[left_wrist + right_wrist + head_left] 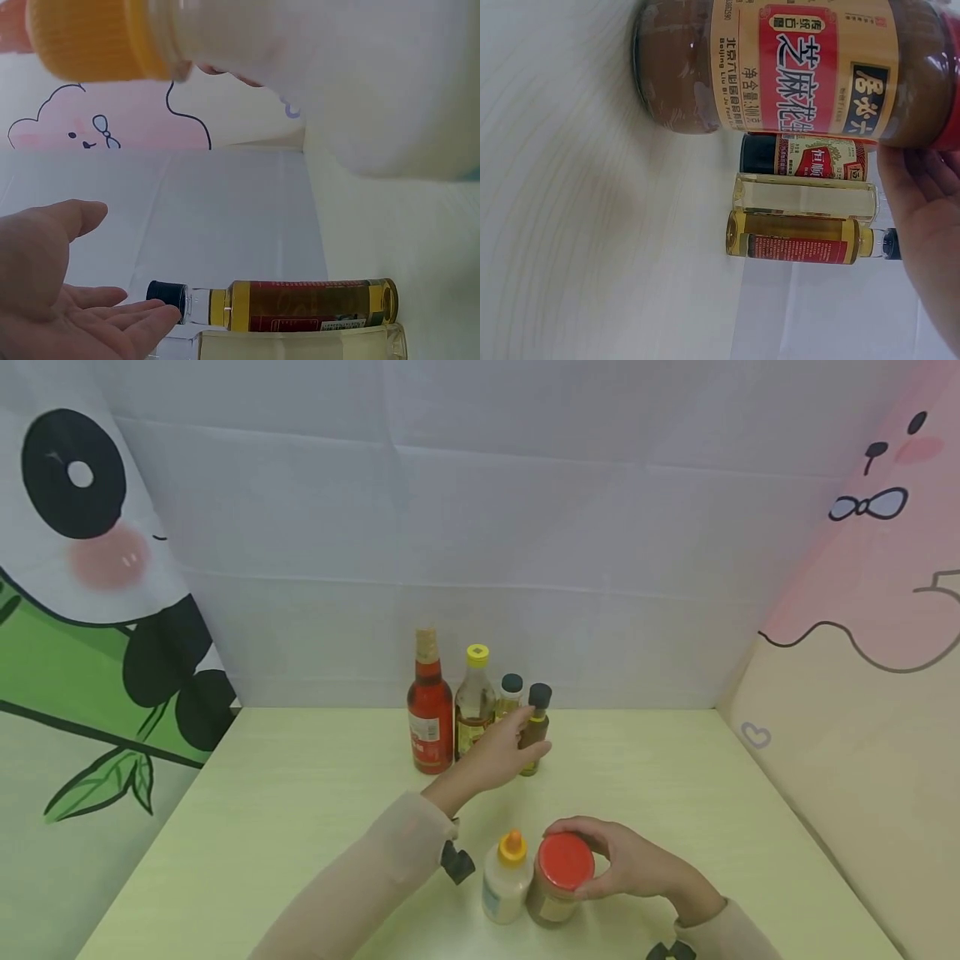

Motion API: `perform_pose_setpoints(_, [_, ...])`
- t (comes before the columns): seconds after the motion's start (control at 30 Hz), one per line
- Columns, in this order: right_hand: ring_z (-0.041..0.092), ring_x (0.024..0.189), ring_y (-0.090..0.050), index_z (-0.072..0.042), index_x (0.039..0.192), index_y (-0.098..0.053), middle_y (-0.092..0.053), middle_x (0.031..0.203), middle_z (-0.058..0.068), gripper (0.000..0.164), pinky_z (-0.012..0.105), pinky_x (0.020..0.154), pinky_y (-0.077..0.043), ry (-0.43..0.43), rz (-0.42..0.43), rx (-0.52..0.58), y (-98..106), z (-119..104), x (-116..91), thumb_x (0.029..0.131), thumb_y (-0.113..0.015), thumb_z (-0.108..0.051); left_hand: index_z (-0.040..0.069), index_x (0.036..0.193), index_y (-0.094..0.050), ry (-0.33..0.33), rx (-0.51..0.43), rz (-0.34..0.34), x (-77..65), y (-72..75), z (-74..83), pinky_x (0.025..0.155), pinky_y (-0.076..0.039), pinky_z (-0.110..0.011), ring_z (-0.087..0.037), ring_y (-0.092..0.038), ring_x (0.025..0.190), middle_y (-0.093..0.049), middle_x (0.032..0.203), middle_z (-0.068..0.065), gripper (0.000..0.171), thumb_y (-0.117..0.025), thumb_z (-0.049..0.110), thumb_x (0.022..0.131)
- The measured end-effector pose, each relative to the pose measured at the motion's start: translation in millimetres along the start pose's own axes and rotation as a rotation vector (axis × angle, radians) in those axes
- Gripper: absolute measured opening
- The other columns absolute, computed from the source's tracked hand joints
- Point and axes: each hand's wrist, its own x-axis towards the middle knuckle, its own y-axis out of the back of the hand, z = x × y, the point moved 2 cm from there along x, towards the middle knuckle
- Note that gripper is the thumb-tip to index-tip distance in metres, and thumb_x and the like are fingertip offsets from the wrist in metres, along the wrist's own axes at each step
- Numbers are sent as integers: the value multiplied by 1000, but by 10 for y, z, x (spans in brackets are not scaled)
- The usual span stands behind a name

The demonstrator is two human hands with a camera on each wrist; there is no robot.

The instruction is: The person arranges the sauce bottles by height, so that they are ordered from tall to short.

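My right hand (pixel 630 864) grips a jar of sesame peanut butter (pixel 556 908) with a red lid, fingers and thumb around its top. In the right wrist view its brown contents and red label (pixel 802 67) show. A white squeeze bottle (pixel 502 889) with an orange nozzle stands just left of the jar. Farther back, my left hand (pixel 498 753) reaches to a slim oil bottle (pixel 539 697) with a black cap. In the left wrist view the thumb stands apart and the straight fingers overlap that bottle's cap (pixel 166 297).
Left of the slim bottle, in a row near the back wall (pixel 495 527), stand a dark-capped clear bottle (pixel 512 685), a yellow-capped bottle (pixel 475 693) and a tall red bottle (pixel 431 718). Printed cloth walls flank the pale table (pixel 300 793).
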Motion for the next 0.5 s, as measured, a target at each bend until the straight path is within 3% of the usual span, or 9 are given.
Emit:
perform_pose_setpoints(0.23, [21, 120, -52, -8, 137, -51, -58, 129, 7, 60, 31, 104, -38, -3, 5, -5, -3, 6, -4, 84, -77, -11, 11, 152, -32, -13, -25, 10, -105, 26, -12, 104, -39, -47, -29, -39, 135, -39, 150, -10, 65, -62, 32, 97])
perform_pose_setpoints(0.5, [20, 120, -52, -8, 137, -51, -58, 129, 6, 61, 31, 103, -39, -2, 10, -25, 4, -3, 5, 82, -78, -13, 6, 147, -40, -10, -63, 6, -254, 61, 18, 103, -42, -43, -28, -45, 131, -46, 145, -11, 60, -62, 31, 97])
